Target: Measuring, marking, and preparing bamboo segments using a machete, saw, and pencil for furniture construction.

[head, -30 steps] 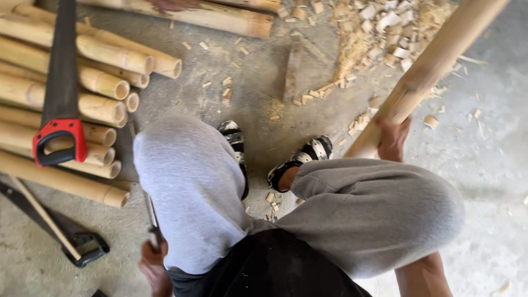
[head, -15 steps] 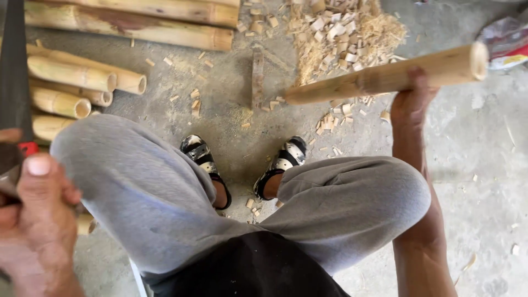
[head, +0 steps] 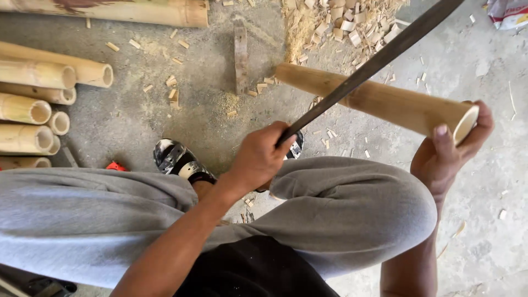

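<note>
Clearly the bamboo pole (head: pixel 379 102) is the biggest thing in hand: the right hand (head: pixel 448 154) is wrapping tight around its near, open end, thumb over the rim, and is holding it slanted out over the right knee, its far end pointing away toward the chip pile (head: pixel 335 25). It is looking stiff and hollow, so probably light for its length, with a smooth skin that could slide in the palm; gripping at the cut end, as now, seems the surest hold. The left hand (head: pixel 258 159) is closing fully around the handle of a long dark blade (head: pixel 368 69), which is lying across the pole, beyond both grips. The blade is looking rigid, thin and heavier toward its tip. Left of the left hand, cut poles (head: pixel 33 93) are lying stacked. Far past the right hand, at the top corner, a crumpled white-and-red package (head: pixel 509 11) is lying on the concrete.
</note>
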